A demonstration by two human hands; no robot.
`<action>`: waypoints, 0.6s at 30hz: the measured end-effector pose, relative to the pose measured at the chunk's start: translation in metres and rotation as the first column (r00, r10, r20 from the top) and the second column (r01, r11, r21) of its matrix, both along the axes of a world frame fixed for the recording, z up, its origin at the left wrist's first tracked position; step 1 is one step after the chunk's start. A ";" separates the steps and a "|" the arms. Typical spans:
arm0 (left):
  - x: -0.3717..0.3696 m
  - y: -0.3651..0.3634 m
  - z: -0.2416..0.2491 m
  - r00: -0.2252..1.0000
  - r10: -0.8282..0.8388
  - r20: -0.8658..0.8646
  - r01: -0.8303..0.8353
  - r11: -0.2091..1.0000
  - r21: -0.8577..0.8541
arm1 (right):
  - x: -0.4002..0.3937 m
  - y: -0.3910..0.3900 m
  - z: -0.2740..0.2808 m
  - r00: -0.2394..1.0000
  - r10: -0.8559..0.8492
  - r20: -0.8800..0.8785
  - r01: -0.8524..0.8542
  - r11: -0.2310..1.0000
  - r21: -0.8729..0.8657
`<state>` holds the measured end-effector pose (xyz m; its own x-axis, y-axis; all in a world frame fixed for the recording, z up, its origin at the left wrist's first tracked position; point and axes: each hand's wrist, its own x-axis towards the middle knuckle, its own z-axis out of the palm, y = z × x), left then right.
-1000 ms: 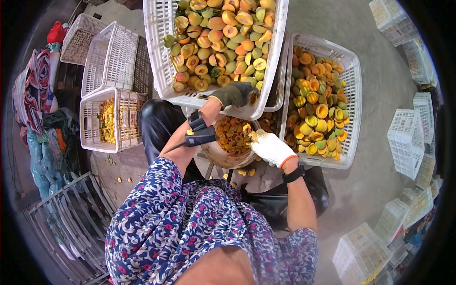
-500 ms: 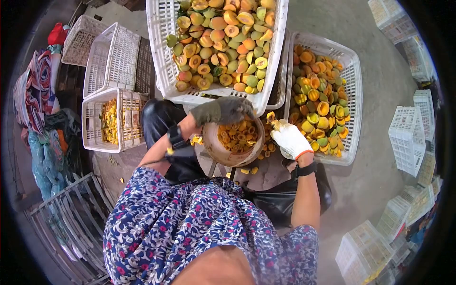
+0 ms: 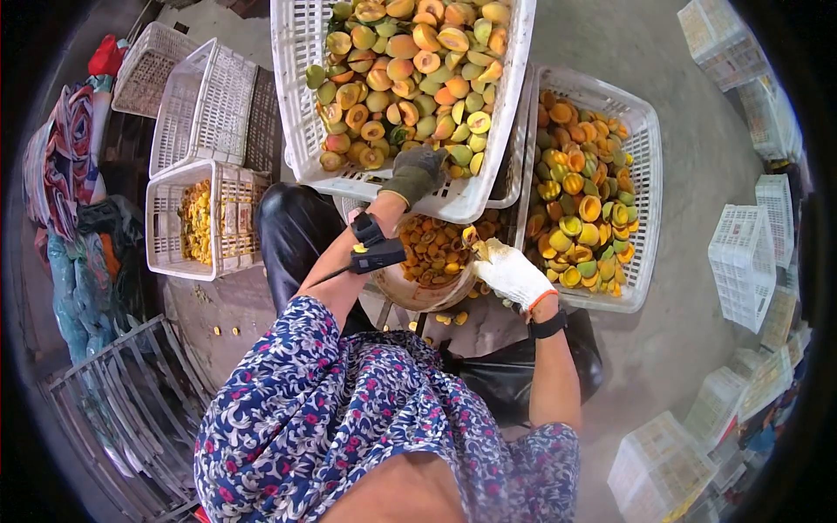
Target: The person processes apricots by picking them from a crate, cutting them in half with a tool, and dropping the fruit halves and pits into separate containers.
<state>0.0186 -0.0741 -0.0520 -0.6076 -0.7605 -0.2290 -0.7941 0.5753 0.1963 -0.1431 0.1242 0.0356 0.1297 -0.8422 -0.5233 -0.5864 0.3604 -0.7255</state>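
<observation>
While the left hand (image 3: 417, 173), in a dark glove, reaches over the near rim of the white crate (image 3: 301, 105) and closes on a halved peach (image 3: 456, 153), the right hand (image 3: 507, 272), white-gloved, grips a small tool (image 3: 472, 237) beside the bowl of pits (image 3: 429, 261). Step, as judged: fetching the next half for pitting. Next move calls for bringing it over the bowl to the tool; pitted halves fill the right-hand crate (image 3: 647, 174).

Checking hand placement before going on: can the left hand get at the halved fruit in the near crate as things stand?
Probably yes: the left hand already reaches over the near crate rim onto the halved fruit, nothing covering it.
</observation>
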 end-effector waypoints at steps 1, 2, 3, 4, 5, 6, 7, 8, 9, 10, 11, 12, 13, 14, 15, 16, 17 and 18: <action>-0.003 -0.002 0.002 0.999 0.054 0.004 -0.054 0.997 0.054 | 0.002 -0.004 0.013 0.999 -0.028 0.026 0.025 0.992 0.121; -0.004 -0.003 0.002 0.998 0.062 0.003 -0.062 0.997 0.056 | 0.003 -0.007 0.020 0.997 -0.058 0.047 0.045 0.970 0.240; -0.005 -0.005 0.005 0.999 0.050 0.014 -0.051 0.993 0.104 | 0.002 -0.005 0.011 0.998 -0.051 0.045 0.038 0.970 0.240; -0.005 -0.008 0.006 0.999 0.038 0.023 -0.041 0.988 0.149 | 0.000 0.000 -0.006 0.999 0.029 0.018 -0.030 0.997 0.067; -0.004 -0.006 0.006 0.999 0.031 0.031 -0.036 0.986 0.161 | -0.001 0.002 -0.016 0.995 0.102 -0.021 -0.103 0.989 -0.106; -0.002 -0.007 0.007 0.999 0.034 0.030 -0.038 0.987 0.158 | -0.001 0.003 -0.022 0.994 0.104 -0.023 -0.106 0.988 -0.110; -0.001 -0.007 0.008 0.999 0.046 -0.005 -0.045 0.983 0.178 | 0.000 0.001 -0.019 0.993 0.109 -0.033 -0.113 0.984 -0.134; -0.001 -0.007 0.008 0.997 0.059 -0.040 -0.050 0.978 0.201 | 0.002 0.000 -0.014 0.992 0.114 -0.045 -0.120 0.980 -0.157; 0.001 -0.009 0.008 0.997 0.063 -0.045 -0.051 0.971 0.234 | 0.004 0.000 -0.007 1.000 0.021 -0.016 -0.020 0.999 0.045; 0.001 -0.008 0.014 0.997 0.063 -0.050 -0.050 0.971 0.234 | 0.007 -0.001 -0.002 1.000 0.021 -0.021 -0.020 0.999 0.045; 0.001 -0.006 0.020 0.996 0.058 -0.074 -0.034 0.956 0.292 | 0.009 -0.001 0.002 1.000 0.020 0.005 -0.020 0.995 0.095; 0.001 -0.003 0.027 0.993 0.055 -0.100 -0.017 0.938 0.347 | 0.010 -0.001 0.005 0.999 0.020 0.029 -0.024 0.989 0.144; 0.003 -0.001 0.028 0.993 0.059 -0.106 -0.018 0.938 0.347 | 0.013 -0.002 0.006 0.999 0.024 0.023 -0.027 0.989 0.143; 0.008 0.000 0.030 0.993 0.010 -0.120 0.029 0.948 0.318 | 0.016 -0.003 0.007 0.991 -0.019 0.130 -0.011 0.974 0.224; 0.014 0.001 0.032 0.991 -0.042 -0.128 0.077 0.954 0.291 | 0.021 -0.003 0.006 0.969 -0.073 0.235 -0.003 0.952 0.307; 0.019 0.001 0.032 0.992 -0.045 -0.119 0.079 0.951 0.300 | 0.024 0.000 0.002 0.931 -0.139 0.337 -0.006 0.918 0.395; 0.024 0.001 0.035 0.961 0.030 -0.274 0.100 0.889 0.447 | 0.024 0.012 -0.033 0.948 0.314 0.059 -0.320 0.935 0.154; 0.027 -0.005 0.039 0.901 0.124 -0.415 0.148 0.812 0.564 | 0.018 0.052 -0.129 0.793 0.514 -0.326 -0.554 0.832 -0.038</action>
<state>0.0452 -0.0790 -0.0130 -0.7533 -0.5628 -0.3404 -0.5507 0.2566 0.7943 -0.1255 0.1757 -0.0934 0.4377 -0.7442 -0.5045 -0.8477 -0.1546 -0.5074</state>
